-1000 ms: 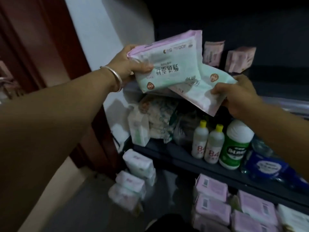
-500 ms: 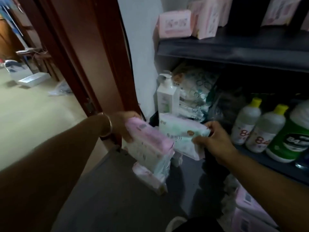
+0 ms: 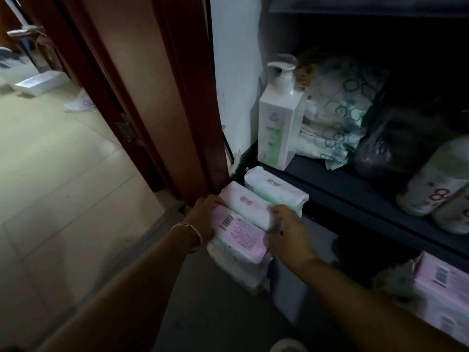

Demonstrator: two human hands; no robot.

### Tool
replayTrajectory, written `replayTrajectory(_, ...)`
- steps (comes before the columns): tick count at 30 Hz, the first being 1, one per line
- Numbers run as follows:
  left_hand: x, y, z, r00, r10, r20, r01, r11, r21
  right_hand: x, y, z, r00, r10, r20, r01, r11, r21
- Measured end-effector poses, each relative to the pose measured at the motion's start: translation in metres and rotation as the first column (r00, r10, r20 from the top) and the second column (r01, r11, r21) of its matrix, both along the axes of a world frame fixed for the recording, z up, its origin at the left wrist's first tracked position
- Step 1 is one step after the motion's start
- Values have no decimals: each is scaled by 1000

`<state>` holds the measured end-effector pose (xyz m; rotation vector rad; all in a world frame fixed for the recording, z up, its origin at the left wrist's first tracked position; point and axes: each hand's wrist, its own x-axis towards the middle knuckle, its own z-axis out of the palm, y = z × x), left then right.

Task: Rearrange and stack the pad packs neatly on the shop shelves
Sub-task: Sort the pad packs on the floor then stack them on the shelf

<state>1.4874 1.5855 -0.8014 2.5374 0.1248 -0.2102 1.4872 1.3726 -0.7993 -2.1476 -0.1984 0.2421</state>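
Note:
A pile of pad packs stands on the floor by the shelf's left corner. On top lies a pink pack (image 3: 242,235) with a barcode, and behind it a white-pink pack (image 3: 246,203). My left hand (image 3: 204,217) grips the pink pack's left end; a bangle sits on that wrist. My right hand (image 3: 286,228) grips the right side of the top packs. A further white-green pack (image 3: 275,189) lies behind, against the shelf edge. More pink packs (image 3: 444,283) sit on the lowest shelf at right.
A white pump bottle (image 3: 279,123), patterned wrapped packs (image 3: 337,110), a dark bag (image 3: 396,138) and white bottles (image 3: 439,179) fill the middle shelf (image 3: 355,189). A red-brown door frame (image 3: 157,97) stands left of the pile, with pale tiled floor (image 3: 50,174) beyond.
Both hands have come down from the upper shelf with the two packs and set them on the floor pile. My view has dropped towards the floor.

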Motion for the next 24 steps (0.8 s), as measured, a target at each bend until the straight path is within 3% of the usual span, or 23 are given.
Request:
replayTrajectory(3, 3, -3, -17, 990, 107, -86, -104, 994, 43, 5, 0, -4, 1000, -19, 2, 19, 995, -102)
replayTrajectory(9, 7, -1, -3, 972, 76, -220, -24, 972, 232, 8, -18, 13, 998, -26, 64, 35, 988, -148)
replayTrajectory(12, 15, -6, 30, 981, 60, -184, -22, 979, 205, 5, -35, 33, 998, -19, 60, 30, 982, -185)
replayTrajectory(16, 37, -34, 84, 988, -128, -86, 133, 990, 45, 7, -62, 87, 995, -25, 98, 46, 976, -211)
replayTrajectory(24, 39, -156, 260, 934, -290, 208, 283, 957, 61, 1, -137, 227, 919, -61, 389, 119, 985, -127)
